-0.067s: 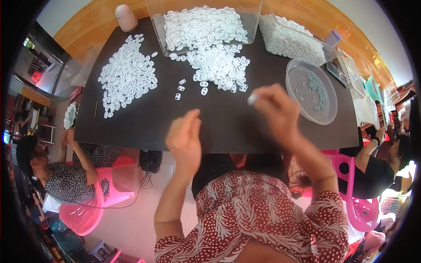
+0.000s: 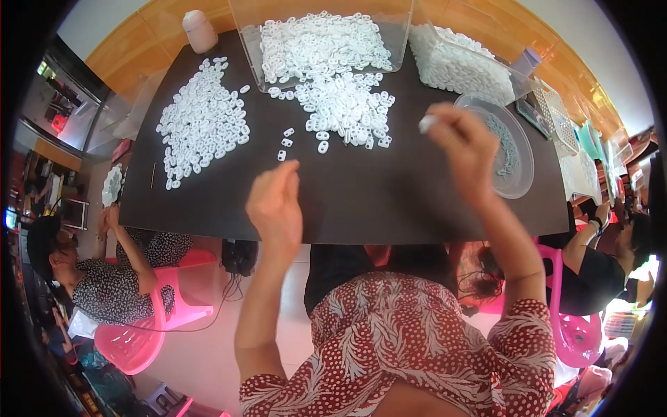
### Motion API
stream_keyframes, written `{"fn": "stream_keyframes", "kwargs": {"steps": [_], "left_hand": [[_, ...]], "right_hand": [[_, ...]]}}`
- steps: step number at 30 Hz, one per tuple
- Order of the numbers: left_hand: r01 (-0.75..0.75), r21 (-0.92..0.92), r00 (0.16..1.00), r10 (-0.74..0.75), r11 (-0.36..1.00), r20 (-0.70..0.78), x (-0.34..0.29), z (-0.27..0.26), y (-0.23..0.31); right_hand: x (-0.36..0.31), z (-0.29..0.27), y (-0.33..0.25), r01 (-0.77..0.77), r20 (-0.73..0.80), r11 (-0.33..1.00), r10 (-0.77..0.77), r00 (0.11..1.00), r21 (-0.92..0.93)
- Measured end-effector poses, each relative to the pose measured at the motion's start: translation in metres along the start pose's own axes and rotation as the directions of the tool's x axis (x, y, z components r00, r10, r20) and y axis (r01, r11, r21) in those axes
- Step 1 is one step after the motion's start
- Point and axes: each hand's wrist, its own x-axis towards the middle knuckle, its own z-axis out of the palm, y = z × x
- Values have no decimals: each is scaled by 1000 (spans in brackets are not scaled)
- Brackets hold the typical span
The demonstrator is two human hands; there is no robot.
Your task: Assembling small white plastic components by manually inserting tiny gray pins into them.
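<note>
My right hand is raised over the table beside the round clear tub, thumb and fingers pinching a small white plastic piece. Teal-grey bits lie in that tub. My left hand hovers left of centre with its fingers pressed together; what they hold, if anything, is hidden. Just beyond it, several single white pieces with two holes lie in a short row. A loose heap of such pieces spreads on the left, and another heap spills from the clear bin.
At the back right stands a second bin packed with white pieces. A pink bottle is at the back left, and a thin stick lies near the left edge. Seated people flank the dark table on pink chairs.
My right hand has moved right and away from me with the white piece, now partly over the tub. My left hand has shifted left and slightly away from me.
</note>
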Motion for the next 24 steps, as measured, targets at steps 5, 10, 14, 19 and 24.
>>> {"fn": "stream_keyframes", "kwargs": {"steps": [5,10,14,19,24], "left_hand": [[-242,304,970,231,922,70,53,15,-36],[-333,394,936,249,856,249,60,29,-48],[-347,441,928,237,828,287,56,29,-56],[-345,378,929,254,859,270,64,35,-45],[-363,347,926,294,865,236,63,26,-36]], "right_hand": [[92,-56,48,97,-209,979,-134,969,-179],[153,-95,71,48,-247,865,-195,949,-500],[186,-103,105,10,-285,821,-209,936,-571],[201,-112,119,68,-200,732,-273,941,-678],[180,-93,98,151,-110,666,-333,937,-731]]}}
